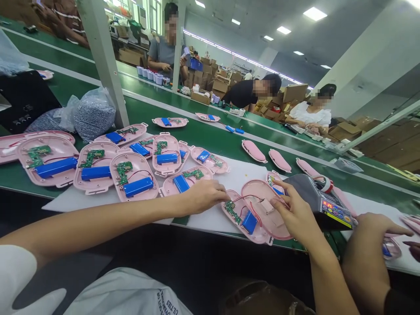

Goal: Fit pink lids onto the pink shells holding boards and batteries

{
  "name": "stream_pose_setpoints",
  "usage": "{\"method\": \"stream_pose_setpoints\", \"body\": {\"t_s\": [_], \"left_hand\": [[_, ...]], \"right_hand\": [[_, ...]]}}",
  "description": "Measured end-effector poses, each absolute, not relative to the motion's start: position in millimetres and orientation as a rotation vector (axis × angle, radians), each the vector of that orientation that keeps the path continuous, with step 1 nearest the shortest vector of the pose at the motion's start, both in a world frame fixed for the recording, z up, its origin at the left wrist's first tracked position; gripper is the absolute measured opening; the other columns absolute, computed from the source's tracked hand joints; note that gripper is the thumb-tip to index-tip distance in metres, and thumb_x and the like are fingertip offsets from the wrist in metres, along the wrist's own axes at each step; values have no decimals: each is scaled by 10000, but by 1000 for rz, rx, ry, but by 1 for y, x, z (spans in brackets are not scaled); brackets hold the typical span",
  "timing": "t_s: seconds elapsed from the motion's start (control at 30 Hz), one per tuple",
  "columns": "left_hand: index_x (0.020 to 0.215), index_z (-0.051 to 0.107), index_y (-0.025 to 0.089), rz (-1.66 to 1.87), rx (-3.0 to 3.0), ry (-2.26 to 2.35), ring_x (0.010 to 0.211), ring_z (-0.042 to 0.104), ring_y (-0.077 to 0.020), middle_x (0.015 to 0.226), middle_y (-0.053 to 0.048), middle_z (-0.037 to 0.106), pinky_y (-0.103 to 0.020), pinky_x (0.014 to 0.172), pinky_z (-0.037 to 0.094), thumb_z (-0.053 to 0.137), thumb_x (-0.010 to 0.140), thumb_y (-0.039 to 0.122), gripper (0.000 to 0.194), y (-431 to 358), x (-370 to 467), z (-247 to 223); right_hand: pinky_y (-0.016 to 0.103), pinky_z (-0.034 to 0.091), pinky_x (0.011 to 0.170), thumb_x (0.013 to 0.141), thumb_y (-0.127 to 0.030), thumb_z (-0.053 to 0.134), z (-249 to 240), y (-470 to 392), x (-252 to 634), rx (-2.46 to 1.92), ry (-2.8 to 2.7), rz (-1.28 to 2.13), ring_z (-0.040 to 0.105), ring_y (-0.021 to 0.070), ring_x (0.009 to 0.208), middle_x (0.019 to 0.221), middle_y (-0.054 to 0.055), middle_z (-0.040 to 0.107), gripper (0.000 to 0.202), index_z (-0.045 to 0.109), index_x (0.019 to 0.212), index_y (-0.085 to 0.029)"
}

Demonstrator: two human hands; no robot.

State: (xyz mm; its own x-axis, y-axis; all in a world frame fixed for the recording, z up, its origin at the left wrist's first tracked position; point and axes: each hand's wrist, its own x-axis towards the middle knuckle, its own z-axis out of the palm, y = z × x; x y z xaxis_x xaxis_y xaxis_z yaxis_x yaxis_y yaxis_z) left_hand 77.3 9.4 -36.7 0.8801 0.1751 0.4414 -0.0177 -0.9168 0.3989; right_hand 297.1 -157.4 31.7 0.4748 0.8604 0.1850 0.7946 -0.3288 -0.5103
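Observation:
My right hand (292, 210) grips a pink shell cover (254, 192) by its edge, thumb on the inner face. The cover leans over a pink shell half (262, 236) that holds a green circuit board (232, 212) and a blue battery pack (250, 222). Thin red and dark wires (244, 197) run from a white block (267, 205) inside the cover towards the board. At the board end of these wires, my left hand (210, 195) has its fingers pinched together; the fingertips partly hide the wire end.
Several pink shell halves (136, 173) with boards and batteries lie to the left on white foam sheet (210, 218). A dark device with a lit display (328, 204) stands right. A co-worker's hand (377, 227) is beside it. A metal post (105, 65) rises far left; closed pink shells (254, 151) lie beyond.

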Motion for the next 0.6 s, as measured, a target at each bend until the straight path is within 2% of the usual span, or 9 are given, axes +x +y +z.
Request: {"method": "stream_pose_setpoints", "body": {"t_s": [0.1, 0.2, 0.27, 0.33, 0.43, 0.6], "left_hand": [[1007, 734, 169, 631, 2414, 106, 958, 664, -175, 1013, -67, 736, -277, 877, 487, 543, 966, 190, 197, 6, 76, -33], [1171, 680, 154, 552, 2395, 199, 1064, 640, -195, 1136, -92, 699, -314, 958, 475, 489, 915, 74, 329, 6, 65, -30], [1228, 656, 148, 470, 2482, 232, 1058, 639, -221, 1150, -115, 682, -338, 948, 478, 530, 910, 105, 345, 7, 59, -31], [1171, 693, 141, 394, 2541, 209, 965, 661, -224, 1045, -112, 709, -322, 885, 488, 576, 931, 175, 269, 7, 58, -35], [1051, 746, 142, 475, 2528, 195, 874, 671, -204, 912, -96, 731, -287, 818, 477, 551, 967, 193, 219, 6, 64, -43], [946, 763, 168, 760, 2179, 269, 872, 657, -173, 927, -61, 732, -267, 803, 471, 618, 940, 262, 173, -5, 79, -41]], "right_hand": [[311, 412, 661, 833, -485, 505, 30, -158, 299, -2203, -1373, 175, 528, 188, 614, 676, -7, 633, 584, 542, 1346, -207], [311, 404, 651, 842, -473, 502, 27, -160, 301, -2200, -1375, 170, 527, 186, 603, 684, -9, 638, 572, 537, 1348, -209], [310, 398, 642, 847, -471, 502, 25, -160, 302, -2192, -1387, 166, 514, 180, 587, 693, -8, 643, 569, 532, 1349, -205], [310, 397, 637, 851, -475, 498, 23, -160, 303, -2196, -1394, 168, 504, 180, 581, 691, -9, 642, 572, 526, 1352, -201], [316, 409, 641, 860, -484, 491, 19, -158, 304, -2217, -1415, 199, 519, 192, 596, 684, -8, 635, 593, 499, 1379, -195], [348, 441, 695, 891, -470, 471, 13, -158, 301, -2208, -1492, 233, 576, 217, 655, 715, 5, 628, 554, 498, 1390, -230]]}}
